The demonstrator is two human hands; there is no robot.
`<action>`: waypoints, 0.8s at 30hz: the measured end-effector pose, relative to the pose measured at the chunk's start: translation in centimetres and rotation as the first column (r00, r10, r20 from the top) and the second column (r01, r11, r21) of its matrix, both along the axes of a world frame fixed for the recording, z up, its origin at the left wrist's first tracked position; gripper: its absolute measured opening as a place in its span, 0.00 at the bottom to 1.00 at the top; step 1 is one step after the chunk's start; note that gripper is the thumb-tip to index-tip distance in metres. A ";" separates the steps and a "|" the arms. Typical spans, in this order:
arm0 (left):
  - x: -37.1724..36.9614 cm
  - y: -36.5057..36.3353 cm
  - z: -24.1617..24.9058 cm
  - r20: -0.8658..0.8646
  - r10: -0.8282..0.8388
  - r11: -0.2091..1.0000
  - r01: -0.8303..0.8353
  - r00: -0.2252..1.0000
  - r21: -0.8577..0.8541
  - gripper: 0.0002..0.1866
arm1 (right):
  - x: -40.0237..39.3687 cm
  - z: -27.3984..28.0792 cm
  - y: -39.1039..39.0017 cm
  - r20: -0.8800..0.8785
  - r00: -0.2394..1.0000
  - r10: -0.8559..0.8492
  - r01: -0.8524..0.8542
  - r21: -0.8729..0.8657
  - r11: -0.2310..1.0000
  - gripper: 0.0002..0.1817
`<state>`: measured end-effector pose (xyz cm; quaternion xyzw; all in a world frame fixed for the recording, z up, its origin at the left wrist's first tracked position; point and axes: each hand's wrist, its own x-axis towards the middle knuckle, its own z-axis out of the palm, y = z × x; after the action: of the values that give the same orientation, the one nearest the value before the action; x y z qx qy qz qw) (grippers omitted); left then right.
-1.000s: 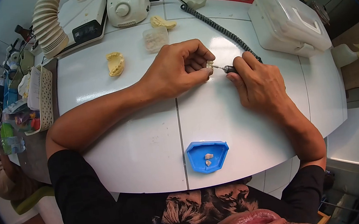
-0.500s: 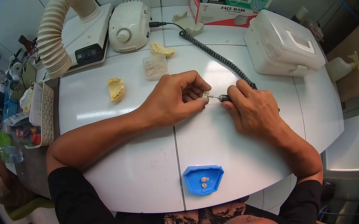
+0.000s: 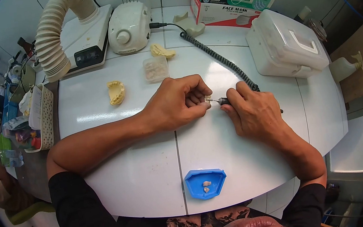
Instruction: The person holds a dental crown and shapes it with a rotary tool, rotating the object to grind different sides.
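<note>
Left hand (image 3: 171,103): nearly closed, thumb and fingertips pinching a small tooth-coloured dental piece (image 3: 208,98) above the white tabletop (image 3: 130,174), remaining fingers curled. Right hand (image 3: 255,109): closed in a pen-like grip around the rotary handpiece (image 3: 224,101), its slim bur (image 3: 214,101) directed at the piece; actual contact cannot be made out from here. The coiled cord (image 3: 222,58) runs behind the right hand. Sound technique, in my judgement, calls for a firm pinch with fingertips clear of the bur, light, brief strokes, and some bracing of both hands, which appear unsupported; heavy pressure could chip the piece or make the bur skid.
</note>
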<state>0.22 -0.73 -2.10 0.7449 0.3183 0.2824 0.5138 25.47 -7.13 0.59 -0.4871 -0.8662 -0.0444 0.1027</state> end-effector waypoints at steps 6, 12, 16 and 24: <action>0.0 -0.1 0.4 -0.022 -0.009 1.000 0.008 1.000 -0.013 0.12 | 0.0 0.2 0.2 0.000 1.000 0.018 -0.018 -0.011 1.000 0.16; 0.0 0.0 0.1 -0.014 -0.013 1.000 0.013 1.000 0.003 0.12 | 0.4 0.0 0.2 -0.002 1.000 0.015 -0.015 -0.020 1.000 0.16; -0.1 0.0 0.3 -0.008 -0.008 1.000 0.007 1.000 -0.028 0.12 | 0.5 -0.2 0.2 -0.033 0.999 0.009 -0.008 0.005 1.000 0.16; -0.1 0.2 0.7 -0.051 -0.039 0.996 0.035 0.998 -0.082 0.14 | 0.1 0.0 0.2 0.015 1.000 0.003 -0.003 -0.007 1.000 0.16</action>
<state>0.08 -0.51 -1.40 0.7365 0.3291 0.2400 0.5401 25.54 -6.95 0.57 -0.4857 -0.8679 -0.0447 0.0944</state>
